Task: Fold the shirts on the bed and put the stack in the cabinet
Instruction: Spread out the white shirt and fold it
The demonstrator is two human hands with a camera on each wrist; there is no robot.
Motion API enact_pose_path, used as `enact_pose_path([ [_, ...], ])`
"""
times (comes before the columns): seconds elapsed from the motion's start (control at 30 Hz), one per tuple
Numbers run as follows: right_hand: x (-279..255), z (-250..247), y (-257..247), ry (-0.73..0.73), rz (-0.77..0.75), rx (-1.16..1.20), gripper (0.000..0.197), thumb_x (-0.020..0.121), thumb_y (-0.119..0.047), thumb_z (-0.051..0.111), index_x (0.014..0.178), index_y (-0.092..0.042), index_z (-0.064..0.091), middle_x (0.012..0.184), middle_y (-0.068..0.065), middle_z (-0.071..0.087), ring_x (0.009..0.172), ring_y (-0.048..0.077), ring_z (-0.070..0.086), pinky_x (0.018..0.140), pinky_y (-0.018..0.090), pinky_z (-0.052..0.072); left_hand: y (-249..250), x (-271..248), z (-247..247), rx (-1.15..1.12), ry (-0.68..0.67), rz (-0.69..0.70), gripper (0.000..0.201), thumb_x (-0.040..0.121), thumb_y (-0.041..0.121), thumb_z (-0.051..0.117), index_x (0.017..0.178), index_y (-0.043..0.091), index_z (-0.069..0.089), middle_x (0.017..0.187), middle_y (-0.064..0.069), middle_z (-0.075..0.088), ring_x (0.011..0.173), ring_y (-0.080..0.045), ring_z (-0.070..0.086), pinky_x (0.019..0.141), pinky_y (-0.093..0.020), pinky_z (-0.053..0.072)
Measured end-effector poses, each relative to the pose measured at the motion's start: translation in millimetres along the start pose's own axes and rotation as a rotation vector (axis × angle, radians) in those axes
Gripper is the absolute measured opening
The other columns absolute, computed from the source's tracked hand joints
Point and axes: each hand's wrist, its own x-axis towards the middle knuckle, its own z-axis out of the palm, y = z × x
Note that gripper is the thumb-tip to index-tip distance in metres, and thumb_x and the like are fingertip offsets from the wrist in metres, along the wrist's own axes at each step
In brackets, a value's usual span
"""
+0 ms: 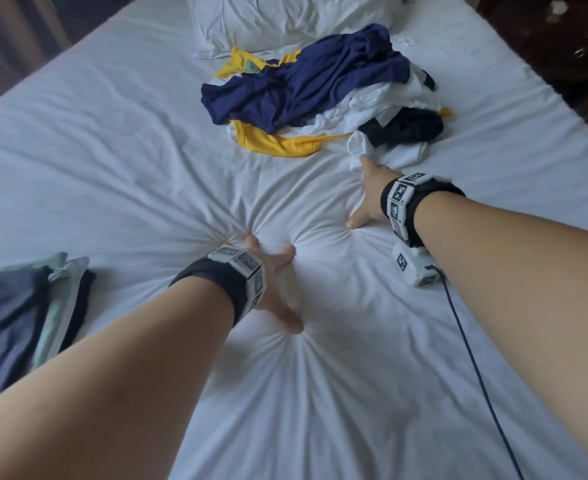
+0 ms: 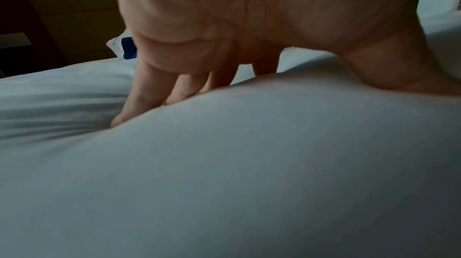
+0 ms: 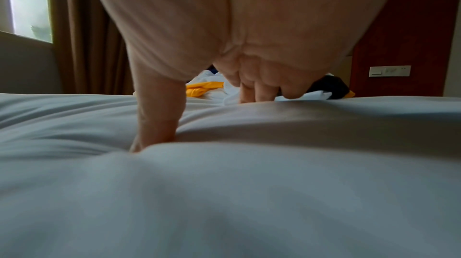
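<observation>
Shirts (image 1: 306,88) lie in a messy pile near the pillow (image 1: 268,19). Folded ones (image 1: 19,317) sit at the bed's (image 1: 112,150) left edge. Both hands, left (image 1: 278,282) and right (image 1: 372,192), press spread fingers into the sheet, holding nothing. Bare sheet lies all around them.
</observation>
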Motion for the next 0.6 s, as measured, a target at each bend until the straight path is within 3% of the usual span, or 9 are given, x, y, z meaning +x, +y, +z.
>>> enact_pose_path([
  [0.1, 1.9, -1.0, 3.3, -0.034, -0.001, 0.003, 0.148, 0.056, -0.048, 0.096, 0.159, -0.033, -0.01, 0.162, 0.015, 0.022, 0.142, 0.039, 0.039, 0.109, 0.056, 0.041, 0.5, -2.6, -0.6, -0.004, -0.003, 0.005, 0.154, 0.019, 0.094, 0.074, 0.147, 0.068, -0.006, 0.165, -0.007, 0.005, 0.152, -0.045, 0.003, 0.118, -0.067, 0.023],
  [0.2, 6.7, -2.7, 1.9, -0.056, -0.016, -0.067, 0.148, 0.053, -0.049, 0.097, 0.157, -0.045, -0.008, 0.165, 0.012, 0.0, 0.148, 0.041, 0.028, 0.112, 0.057, 0.039, 0.5, -1.1, -1.8, -0.006, -0.021, 0.007, 0.154, 0.02, 0.093, 0.075, 0.147, 0.068, -0.007, 0.166, -0.008, 0.003, 0.152, -0.046, 0.003, 0.117, -0.069, 0.023],
  [0.27, 11.0, -2.9, -3.8, -0.05, -0.021, -0.135, 0.149, 0.049, -0.05, 0.098, 0.158, -0.045, -0.003, 0.165, 0.009, -0.015, 0.152, 0.04, 0.02, 0.114, 0.055, 0.037, 0.0, -0.9, -2.7, -0.004, -0.03, 0.006, 0.152, 0.023, 0.092, 0.076, 0.148, 0.067, -0.007, 0.167, -0.008, 0.001, 0.153, -0.045, 0.003, 0.116, -0.07, 0.024],
  [0.3, 12.6, -3.2, -6.2, -0.053, -0.03, -0.174, 0.147, 0.048, -0.053, 0.097, 0.159, -0.041, 0.002, 0.166, 0.01, -0.013, 0.151, 0.041, 0.02, 0.114, 0.055, 0.037, -0.1, -0.9, -3.1, 0.0, -0.033, 0.008, 0.151, 0.025, 0.092, 0.077, 0.148, 0.067, -0.006, 0.167, -0.007, 0.001, 0.153, -0.044, 0.003, 0.116, -0.069, 0.024],
  [0.4, 10.4, -8.4, -9.7, -0.091, -0.061, -0.242, 0.135, 0.05, -0.064, 0.091, 0.157, -0.025, 0.02, 0.158, 0.013, 0.035, 0.137, 0.041, 0.044, 0.108, 0.052, 0.044, -0.1, -1.2, -3.6, 0.012, -0.043, 0.009, 0.15, 0.027, 0.091, 0.077, 0.149, 0.067, -0.007, 0.168, -0.007, -0.001, 0.154, -0.044, 0.003, 0.116, -0.069, 0.025],
  [0.43, 8.5, -10.4, -9.7, -0.089, -0.068, -0.236, 0.129, 0.051, -0.065, 0.09, 0.155, -0.022, 0.027, 0.153, 0.012, 0.045, 0.132, 0.039, 0.05, 0.106, 0.05, 0.046, -0.2, -0.9, -3.8, 0.014, -0.047, 0.007, 0.15, 0.027, 0.092, 0.077, 0.148, 0.067, -0.008, 0.168, -0.007, -0.001, 0.154, -0.044, 0.003, 0.116, -0.069, 0.025],
  [0.6, -4.3, -17.0, -14.9, -0.033, -0.065, -0.192, 0.09, 0.057, -0.062, 0.089, 0.129, -0.017, 0.058, 0.123, 0.004, 0.067, 0.106, 0.03, 0.066, 0.092, 0.041, 0.056, -1.1, 0.0, -3.8, 0.02, -0.04, 0.008, 0.152, 0.022, 0.093, 0.075, 0.147, 0.068, -0.008, 0.168, -0.006, 0.001, 0.154, -0.043, 0.005, 0.116, -0.068, 0.025],
])
